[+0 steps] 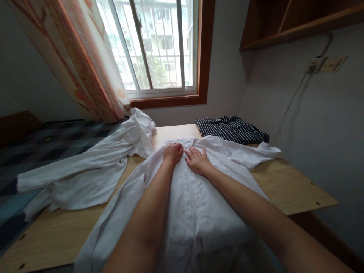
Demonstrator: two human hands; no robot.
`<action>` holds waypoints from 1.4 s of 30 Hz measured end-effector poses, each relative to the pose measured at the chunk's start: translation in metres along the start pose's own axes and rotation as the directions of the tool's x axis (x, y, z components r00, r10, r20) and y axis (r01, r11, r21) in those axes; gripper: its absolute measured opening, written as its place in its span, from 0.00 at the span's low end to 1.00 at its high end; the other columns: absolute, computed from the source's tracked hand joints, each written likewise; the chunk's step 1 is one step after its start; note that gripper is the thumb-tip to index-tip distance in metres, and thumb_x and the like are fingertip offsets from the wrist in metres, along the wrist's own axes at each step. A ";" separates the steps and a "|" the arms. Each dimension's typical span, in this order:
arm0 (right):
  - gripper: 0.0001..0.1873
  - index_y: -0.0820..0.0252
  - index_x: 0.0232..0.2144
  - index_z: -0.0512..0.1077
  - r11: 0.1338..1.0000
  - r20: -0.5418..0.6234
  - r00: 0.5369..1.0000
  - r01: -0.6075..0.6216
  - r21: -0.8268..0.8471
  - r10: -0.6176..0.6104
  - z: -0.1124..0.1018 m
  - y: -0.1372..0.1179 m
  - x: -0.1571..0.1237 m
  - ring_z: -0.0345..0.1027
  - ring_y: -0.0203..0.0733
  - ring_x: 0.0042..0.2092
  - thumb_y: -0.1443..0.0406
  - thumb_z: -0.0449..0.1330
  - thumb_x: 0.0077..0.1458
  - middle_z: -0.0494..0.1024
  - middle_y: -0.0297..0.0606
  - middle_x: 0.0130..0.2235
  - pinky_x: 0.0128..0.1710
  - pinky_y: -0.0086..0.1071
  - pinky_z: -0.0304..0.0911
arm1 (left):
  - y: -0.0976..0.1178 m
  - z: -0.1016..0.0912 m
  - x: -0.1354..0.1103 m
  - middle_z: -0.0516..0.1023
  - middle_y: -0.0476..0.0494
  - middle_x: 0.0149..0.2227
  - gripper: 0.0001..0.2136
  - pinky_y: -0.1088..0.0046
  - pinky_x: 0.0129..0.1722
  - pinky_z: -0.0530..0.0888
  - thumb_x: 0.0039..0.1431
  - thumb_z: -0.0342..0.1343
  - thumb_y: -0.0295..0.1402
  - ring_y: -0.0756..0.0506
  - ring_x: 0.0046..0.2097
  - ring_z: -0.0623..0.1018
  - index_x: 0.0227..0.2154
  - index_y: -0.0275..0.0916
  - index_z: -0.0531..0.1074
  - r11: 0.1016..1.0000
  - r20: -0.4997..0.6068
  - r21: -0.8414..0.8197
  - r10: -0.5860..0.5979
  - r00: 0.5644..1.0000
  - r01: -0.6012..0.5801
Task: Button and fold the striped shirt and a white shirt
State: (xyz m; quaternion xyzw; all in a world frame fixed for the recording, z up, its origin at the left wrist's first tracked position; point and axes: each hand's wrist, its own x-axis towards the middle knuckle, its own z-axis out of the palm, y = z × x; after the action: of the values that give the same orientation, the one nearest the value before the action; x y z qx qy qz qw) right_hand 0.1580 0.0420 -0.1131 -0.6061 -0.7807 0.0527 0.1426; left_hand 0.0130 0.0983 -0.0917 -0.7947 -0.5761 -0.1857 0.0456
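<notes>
A white button-up shirt (210, 212) lies front side up, its collar away from me and its button placket running down the middle toward me. My left hand (173, 152) is closed at the upper front just below the collar, its bent fingertips pinching the cloth near the placket. Beside it, my right hand (197, 160) rests on the shirt front with the fingers stretched out and slightly apart. One sleeve spreads out to the right, while the left side of the shirt hangs toward the near edge.
Beneath the shirt is a wooden board (290, 185). Another white garment (85, 178) lies crumpled on the left, partly over a dark checked cloth (68, 142). A folded black-and-white striped garment (231, 129) sits at the back right. Behind are a window (159, 49) and a curtain (76, 57).
</notes>
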 end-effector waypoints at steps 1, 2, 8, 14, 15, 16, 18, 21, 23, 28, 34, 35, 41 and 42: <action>0.27 0.48 0.67 0.57 1.000 0.008 1.000 -0.001 0.007 0.001 -0.001 0.000 0.000 0.43 0.47 0.70 0.56 0.43 0.68 0.51 0.40 0.70 0.66 0.59 0.31 | 0.000 -0.002 0.000 0.81 0.42 0.46 0.14 0.69 0.48 0.72 0.65 0.47 0.36 0.42 0.47 0.78 0.42 0.41 0.77 1.000 0.025 0.002 -0.015 1.000 0.015; 0.27 0.49 0.67 0.57 1.000 0.017 1.000 0.001 0.016 -0.001 -0.002 0.000 0.000 0.43 0.48 0.70 0.56 0.43 0.68 0.51 0.40 0.70 0.66 0.59 0.31 | 0.001 -0.004 0.001 0.81 0.42 0.46 0.14 0.69 0.47 0.72 0.64 0.48 0.36 0.43 0.46 0.78 0.42 0.42 0.78 1.000 0.050 0.005 -0.028 0.998 0.028; 0.25 0.47 0.62 0.64 0.998 -0.021 1.000 0.022 0.063 -0.021 -0.006 0.001 -0.002 0.49 0.49 0.68 0.56 0.47 0.66 0.59 0.42 0.68 0.65 0.59 0.36 | 0.000 -0.024 -0.001 0.82 0.40 0.45 0.15 0.69 0.47 0.72 0.61 0.48 0.29 0.42 0.46 0.80 0.43 0.41 0.79 0.997 0.176 0.078 0.008 0.984 -0.022; 0.22 0.47 0.59 0.68 0.997 -0.089 0.996 0.030 0.070 -0.024 -0.004 0.001 -0.003 0.54 0.49 0.65 0.56 0.50 0.64 0.64 0.41 0.65 0.64 0.55 0.40 | 0.000 -0.018 -0.038 0.67 0.40 0.64 0.21 0.63 0.63 0.61 0.66 0.44 0.32 0.42 0.64 0.66 0.59 0.40 0.67 0.993 0.243 0.052 0.092 0.966 -0.108; 0.22 0.48 0.58 0.69 0.997 -0.103 0.994 0.032 0.069 -0.025 -0.004 0.001 -0.003 0.56 0.49 0.64 0.56 0.51 0.64 0.66 0.42 0.63 0.64 0.54 0.41 | 0.001 -0.015 -0.045 0.62 0.40 0.67 0.22 0.59 0.66 0.58 0.67 0.42 0.34 0.42 0.67 0.62 0.62 0.40 0.64 0.993 0.259 0.048 0.091 0.962 -0.107; 0.21 0.49 0.57 0.69 0.997 -0.120 0.992 0.036 0.067 -0.027 -0.003 0.002 -0.003 0.57 0.49 0.63 0.56 0.52 0.64 0.68 0.43 0.62 0.64 0.52 0.43 | 0.001 -0.012 -0.050 0.58 0.41 0.68 0.23 0.56 0.67 0.55 0.68 0.40 0.36 0.41 0.69 0.58 0.64 0.40 0.61 0.994 0.268 0.047 0.081 0.960 -0.097; 0.21 0.53 0.56 0.70 0.997 -0.157 0.987 0.044 0.067 -0.033 -0.002 0.002 -0.003 0.61 0.49 0.60 0.57 0.53 0.63 0.71 0.45 0.58 0.62 0.48 0.46 | 0.003 -0.008 -0.057 0.55 0.41 0.70 0.24 0.52 0.68 0.51 0.69 0.37 0.38 0.41 0.70 0.55 0.66 0.40 0.57 0.996 0.273 0.046 0.063 0.960 -0.078; 0.18 0.59 0.51 0.72 0.996 -0.211 0.977 0.047 0.081 -0.029 -0.002 0.002 -0.005 0.65 0.49 0.55 0.58 0.56 0.62 0.75 0.47 0.53 0.59 0.43 0.52 | 0.003 -0.006 -0.058 0.55 0.40 0.69 0.25 0.52 0.68 0.51 0.69 0.36 0.39 0.42 0.70 0.55 0.66 0.40 0.57 0.996 0.270 0.043 0.066 0.961 -0.081; 0.15 0.59 0.47 0.74 0.994 -0.235 0.972 0.046 0.100 -0.021 -0.003 0.003 -0.005 0.67 0.48 0.52 0.59 0.58 0.61 0.77 0.46 0.50 0.56 0.40 0.54 | 0.002 -0.007 -0.057 0.56 0.40 0.69 0.25 0.52 0.67 0.51 0.69 0.37 0.39 0.41 0.70 0.55 0.66 0.39 0.58 0.996 0.258 0.042 0.068 0.964 -0.081; 0.11 0.56 0.40 0.78 0.988 -0.248 0.969 0.042 0.146 -0.004 -0.008 0.006 -0.006 0.69 0.44 0.48 0.68 0.56 0.61 0.79 0.40 0.45 0.48 0.34 0.57 | 0.000 -0.009 -0.055 0.62 0.40 0.67 0.24 0.54 0.67 0.55 0.68 0.42 0.39 0.41 0.68 0.60 0.64 0.40 0.61 0.995 0.209 -0.037 0.101 0.973 -0.096; 0.11 0.56 0.39 0.81 0.991 -0.257 0.967 0.039 0.125 -0.005 -0.013 0.007 -0.006 0.66 0.47 0.49 0.67 0.58 0.60 0.79 0.41 0.43 0.48 0.35 0.56 | -0.004 -0.009 -0.052 0.65 0.41 0.65 0.21 0.57 0.66 0.57 0.68 0.43 0.36 0.42 0.67 0.63 0.60 0.40 0.67 0.974 0.200 -0.133 0.208 0.958 -0.184; 0.11 0.57 0.38 0.81 0.992 -0.256 0.966 0.044 0.118 -0.012 -0.013 0.006 -0.006 0.65 0.47 0.49 0.67 0.58 0.60 0.79 0.41 0.42 0.48 0.35 0.56 | -0.005 -0.009 -0.052 0.66 0.41 0.64 0.21 0.57 0.66 0.58 0.67 0.43 0.36 0.42 0.66 0.63 0.59 0.40 0.68 0.972 0.191 -0.139 0.215 0.958 -0.191; 0.11 0.56 0.39 0.80 0.994 -0.252 0.968 0.036 0.102 -0.009 -0.014 0.005 -0.006 0.65 0.47 0.47 0.67 0.58 0.59 0.79 0.41 0.42 0.46 0.36 0.56 | -0.010 -0.015 -0.050 0.80 0.41 0.50 0.14 0.65 0.56 0.70 0.62 0.50 0.33 0.42 0.53 0.76 0.45 0.40 0.78 0.950 0.035 -0.213 0.243 0.969 -0.230; 0.10 0.56 0.38 0.80 0.994 -0.249 0.968 0.039 0.107 -0.011 -0.014 0.006 -0.006 0.65 0.47 0.47 0.67 0.58 0.59 0.79 0.40 0.41 0.46 0.36 0.56 | -0.011 -0.016 -0.050 0.81 0.41 0.46 0.13 0.65 0.54 0.72 0.62 0.50 0.32 0.42 0.49 0.78 0.42 0.39 0.79 0.952 0.010 -0.211 0.227 0.974 -0.220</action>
State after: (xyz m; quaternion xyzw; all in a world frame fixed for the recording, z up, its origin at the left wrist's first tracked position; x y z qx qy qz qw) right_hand 0.1688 0.0363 -0.1018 -0.5893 -0.7601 0.0177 0.2732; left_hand -0.0143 0.0523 -0.0956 -0.8583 -0.4604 -0.2250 -0.0273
